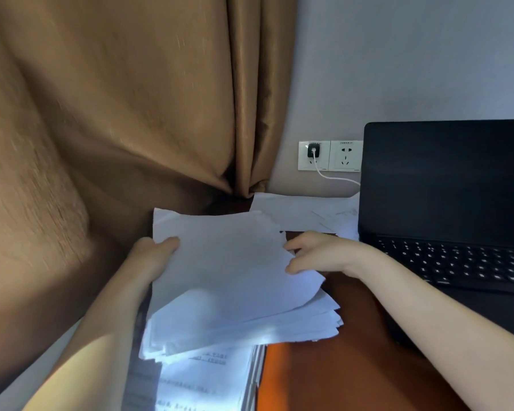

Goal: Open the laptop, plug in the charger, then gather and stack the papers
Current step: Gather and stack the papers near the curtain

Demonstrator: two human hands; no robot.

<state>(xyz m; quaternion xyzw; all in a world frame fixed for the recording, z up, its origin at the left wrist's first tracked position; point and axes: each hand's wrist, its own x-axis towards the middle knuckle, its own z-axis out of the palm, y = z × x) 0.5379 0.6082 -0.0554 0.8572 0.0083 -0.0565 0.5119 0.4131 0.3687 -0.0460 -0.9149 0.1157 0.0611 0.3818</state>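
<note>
Laptop: one laptop (445,185) at the right of the frame, lid up, screen dark. This step looks done.
Charger: one charger plug (313,151) sits in the left of two wall sockets (345,155) at centre right. Its white cable (333,177) runs behind the screen, so the laptop end is hidden. The step is probably done.
Papers: gathering is under way, in three groups. A sheaf of papers (235,277) is at centre frame, raised and fanned unevenly. Loose sheets (294,212) lie flat behind it, beside the laptop. Printed sheets (202,378) lie under it at the bottom edge. The sheets are too many to count.
Left hand: the left hand (152,256) grips the sheaf's left edge, thumb on top.
Right hand: the right hand (318,253) pinches its right edge with curled fingers.
Left to do: collect the back and bottom sheets, square the edges, and set the stack on the tabletop (324,375).
Surroundings: one brown curtain (116,114) fills the upper left.
</note>
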